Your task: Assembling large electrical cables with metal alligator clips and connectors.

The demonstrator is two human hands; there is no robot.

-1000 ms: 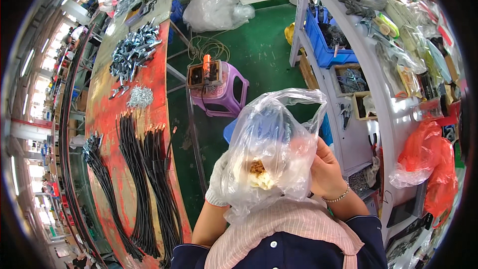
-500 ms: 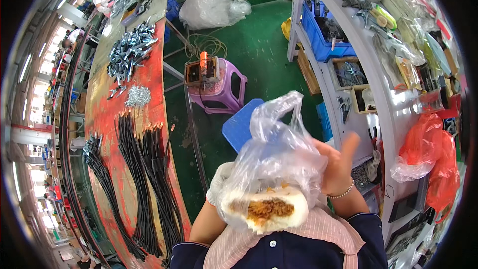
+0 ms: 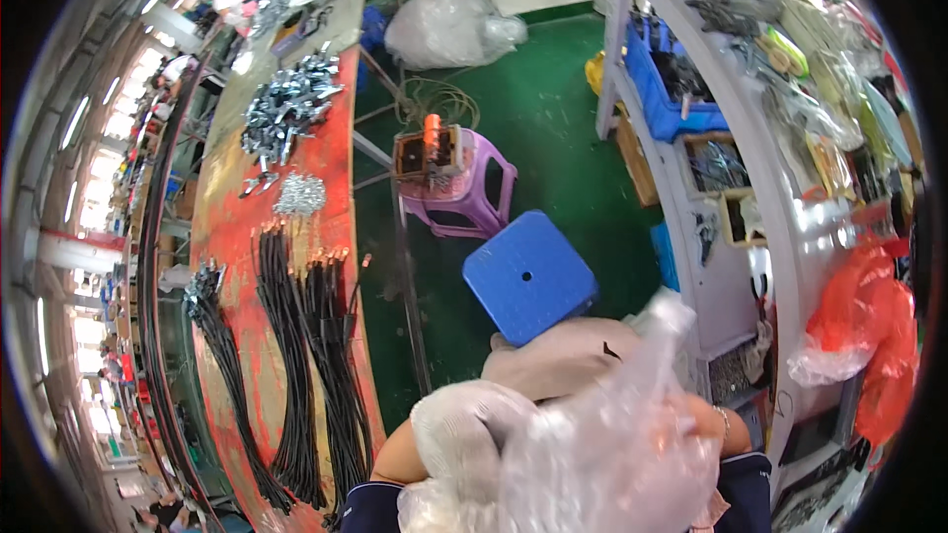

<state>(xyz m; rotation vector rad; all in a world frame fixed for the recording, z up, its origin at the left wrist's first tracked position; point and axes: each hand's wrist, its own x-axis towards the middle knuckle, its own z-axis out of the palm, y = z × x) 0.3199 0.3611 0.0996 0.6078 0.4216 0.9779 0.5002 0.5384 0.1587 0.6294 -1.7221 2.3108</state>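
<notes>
Currently one crumpled plastic bag fills the near middle, up against my chest, and I have both hands at it. My left hand, in one white glove, sits bunched against the bag's left side; whether those fingers clench it I cannot tell. My right hand, bare, with one bead bracelet at the wrist, is behind the blurred plastic on the right, so I cannot tell if its fingers grip or are loose. What the bag holds is not readable through the blur.

Two stools stand beyond: one blue stool with one dark hole, and farther off one purple stool bearing one box and one orange-handled tool. On the red table to my left lie three bundles of black cable, one heap of metal clamps and one smaller pile of silver bits. One blue bin is on the rack to the right.
</notes>
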